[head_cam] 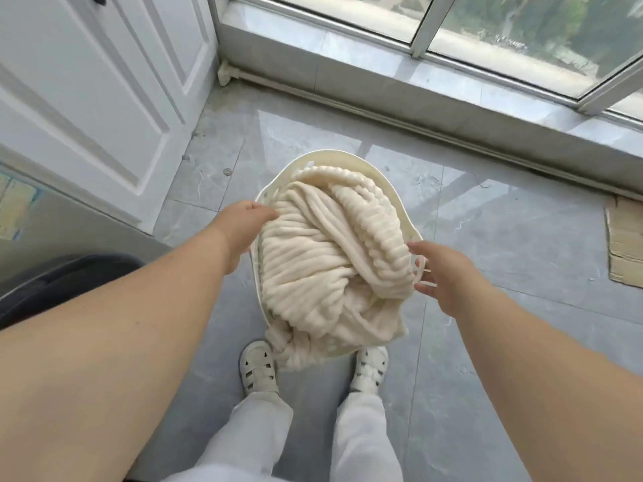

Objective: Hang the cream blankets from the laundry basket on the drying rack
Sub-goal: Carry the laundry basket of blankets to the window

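Observation:
A cream laundry basket stands on the grey floor just ahead of my feet. It is heaped with thick ribbed cream blankets, and one fold spills over the near rim towards my shoes. My left hand lies at the basket's left rim against the edge of the blankets; its fingertips are hidden, so its grip is unclear. My right hand is at the right rim with straight, spread fingers touching the basket's handle loop. No drying rack is in view.
White cabinet doors rise on the left. A raised stone sill with sliding glass windows runs across the back. A flattened piece of cardboard lies on the floor at right. A dark round object sits under my left arm.

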Demonstrator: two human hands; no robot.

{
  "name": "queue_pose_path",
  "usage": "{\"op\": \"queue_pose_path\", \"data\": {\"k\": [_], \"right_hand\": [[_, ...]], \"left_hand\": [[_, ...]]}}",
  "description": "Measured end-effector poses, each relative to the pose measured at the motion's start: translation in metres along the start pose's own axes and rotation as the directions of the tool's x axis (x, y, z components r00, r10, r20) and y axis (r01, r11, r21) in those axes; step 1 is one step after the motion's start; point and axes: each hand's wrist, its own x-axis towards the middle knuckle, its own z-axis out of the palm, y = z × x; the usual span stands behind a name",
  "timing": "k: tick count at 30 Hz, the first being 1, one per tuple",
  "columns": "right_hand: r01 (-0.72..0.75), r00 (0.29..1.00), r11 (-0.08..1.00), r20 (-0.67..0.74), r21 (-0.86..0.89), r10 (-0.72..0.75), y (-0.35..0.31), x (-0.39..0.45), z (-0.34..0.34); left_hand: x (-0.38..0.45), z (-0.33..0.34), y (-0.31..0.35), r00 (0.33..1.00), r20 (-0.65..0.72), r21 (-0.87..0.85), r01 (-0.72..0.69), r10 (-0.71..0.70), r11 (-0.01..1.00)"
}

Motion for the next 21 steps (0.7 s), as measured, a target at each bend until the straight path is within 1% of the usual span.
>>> {"op": "queue_pose_path", "data": {"k": [3,8,10,12,13,14,15,16,17,18,19,20,21], "right_hand": [[-0.017,1.000,0.999,0.022,-0.030,0.018,-0.007,0.047,0.009],[-0.023,0.999,0.999,0.021,-0.032,0.024,-0.009,0.112,0.018],[-0.025,0.997,0.997,0.067,-0.069,0.029,-0.002,0.135,0.022],[0.006,0.994,0.994,0.107,-0.105,0.005,0.005,0.147,0.024],[0.037,0.994,0.989,0.109,-0.143,-0.022,0.009,0.154,0.024],[0.092,0.994,0.973,0.077,-0.211,-0.078,0.012,0.157,0.023],[0.157,0.987,0.939,0.027,-0.305,-0.157,0.014,0.159,0.023],[0.221,0.968,0.892,-0.024,-0.394,-0.251,0.018,0.157,0.024],[0.272,0.940,0.847,-0.063,-0.458,-0.336,0.021,0.153,0.026],[0.314,0.911,0.810,-0.083,-0.496,-0.404,0.025,0.147,0.029],[0.346,0.887,0.774,-0.084,-0.530,-0.454,0.029,0.142,0.032],[0.371,0.868,0.726,-0.061,-0.579,-0.493,0.033,0.137,0.036],[0.382,0.864,0.662,-0.005,-0.644,-0.504,0.037,0.134,0.040]], "left_hand": [[0.040,0.014,-0.002,0.999,-0.032,-0.031,0.034,-0.035,0.999],[0.095,0.034,-0.014,0.996,-0.084,-0.056,0.033,-0.038,0.998],[0.114,0.044,-0.025,0.993,-0.098,-0.054,0.055,-0.060,0.997],[0.128,0.049,-0.035,0.992,-0.108,-0.054,0.053,-0.059,0.997],[0.135,0.052,-0.040,0.989,-0.135,-0.053,0.049,-0.056,0.997],[0.140,0.051,-0.045,0.979,-0.198,-0.035,0.032,-0.038,0.999],[0.142,0.050,-0.050,0.956,-0.293,0.030,0.021,-0.011,0.999],[0.140,0.050,-0.055,0.919,-0.393,0.136,0.024,0.032,0.990],[0.135,0.052,-0.059,0.884,-0.460,0.240,0.034,0.083,0.970],[0.130,0.056,-0.065,0.868,-0.479,0.310,0.028,0.130,0.950],[0.124,0.062,-0.069,0.877,-0.460,0.336,0.023,0.143,0.942],[0.118,0.071,-0.073,0.901,-0.415,0.341,0.024,0.128,0.940],[0.112,0.081,-0.077,0.931,-0.352,0.352,0.034,0.098,0.936]]}}
